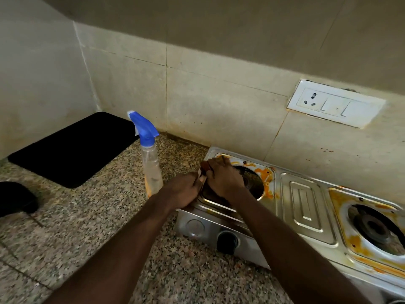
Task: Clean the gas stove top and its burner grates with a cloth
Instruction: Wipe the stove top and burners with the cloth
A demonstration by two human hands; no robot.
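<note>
Brown and pale, a bunched cloth (205,167) sits between the two hands at the left end of the gas stove (304,207). The right hand (223,178) curls its fingers over the cloth and presses down on the rim of the left burner (252,183) well. The left hand (183,190) lies against the stove's left edge with fingers curled, meeting the cloth's pale end; whether it grips the cloth or the steel edge cannot be told. Orange stains ring both the left burner and the right burner (377,229). A black knob (226,240) sticks out of the stove's front face below the hands. The stove stands on a speckled stone bench (98,227), along its back edge. A spray bottle (151,170) with a blue trigger stands upright just beside the stove's left end. A black mat (72,148) lies in the bench's back left corner. A white socket plate (335,104) is set in the wall above the stove.
</note>
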